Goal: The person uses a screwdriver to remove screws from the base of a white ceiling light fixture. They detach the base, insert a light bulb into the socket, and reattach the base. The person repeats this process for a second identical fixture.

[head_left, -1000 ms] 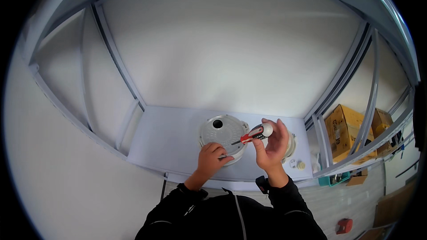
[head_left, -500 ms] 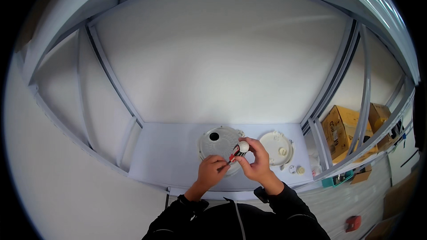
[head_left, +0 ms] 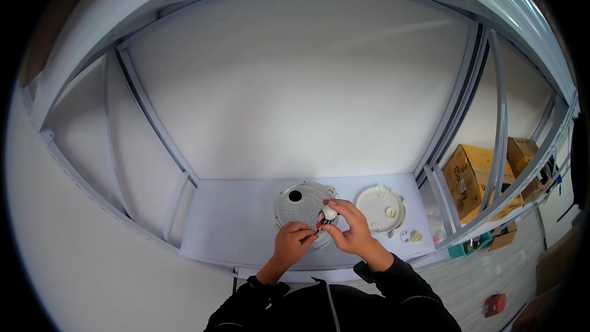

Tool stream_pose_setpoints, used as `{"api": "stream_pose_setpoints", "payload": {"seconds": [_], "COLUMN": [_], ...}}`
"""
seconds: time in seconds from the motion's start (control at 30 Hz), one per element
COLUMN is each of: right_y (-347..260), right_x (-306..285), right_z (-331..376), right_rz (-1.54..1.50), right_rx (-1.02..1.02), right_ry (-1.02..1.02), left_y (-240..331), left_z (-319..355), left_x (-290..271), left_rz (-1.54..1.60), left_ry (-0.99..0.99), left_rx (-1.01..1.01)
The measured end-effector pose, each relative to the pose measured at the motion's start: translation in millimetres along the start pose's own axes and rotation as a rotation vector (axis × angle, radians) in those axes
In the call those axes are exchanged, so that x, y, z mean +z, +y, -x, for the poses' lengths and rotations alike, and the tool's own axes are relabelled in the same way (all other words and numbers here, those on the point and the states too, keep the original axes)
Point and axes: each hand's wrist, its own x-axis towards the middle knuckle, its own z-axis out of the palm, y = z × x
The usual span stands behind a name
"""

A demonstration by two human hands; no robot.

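Note:
Between the fingers and thumb of my right hand (head_left: 353, 230) is a small cylinder (head_left: 328, 214) with a white rounded end and a dark, white and red side. My left hand (head_left: 292, 244) is closed in a pinch at the cylinder's lower left, on a thin dark and red piece (head_left: 318, 230) that meets it. Most of that piece is hidden by the fingers. Both hands are above the near edge of a round, translucent grey cover (head_left: 289, 210) with a black round spot, which lies on the white table (head_left: 227, 221).
Right of my hands lies a round cream-white housing (head_left: 372, 203) with a small cream part (head_left: 391, 212) in it. Beside it are a small white disc (head_left: 405, 236) and a yellowish round part (head_left: 416, 237). Grey frame posts flank the table; cardboard boxes (head_left: 470, 178) stand beyond the right one.
The cylinder is slightly lower and tilted differently, with its white end turned more toward the upper right. My right fingers have shifted a little to the left over it. The whole view has shifted slightly.

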Motion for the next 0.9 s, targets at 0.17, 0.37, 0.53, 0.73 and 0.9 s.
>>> {"api": "stream_pose_setpoints", "payload": {"seconds": [0.17,0.37,0.53,0.73,0.9], "right_y": [2.0,-1.2,-8.9,-13.3,-24.0], "right_x": [1.7,3.8,2.6,-1.0,0.8], "right_z": [1.7,0.8,-3.6,-13.2,-17.0], "right_rz": [-0.035,-0.055,-0.08,-0.004,0.072], "right_rx": [0.009,0.035,0.122,0.038,0.048], "right_ry": [0.026,0.028,0.009,-0.038,-0.039], "left_y": [0.7,-1.7,-2.8,2.7,10.2], "left_z": [2.3,4.2,5.4,4.1,-1.5], "left_x": [1.0,1.6,2.4,2.2,-3.6], "left_rz": [-0.004,0.01,-0.011,-0.048,-0.135], "left_ry": [0.012,0.004,0.008,0.017,-0.051], "left_rx": [-0.011,-0.013,-0.005,0.016,0.041]}}
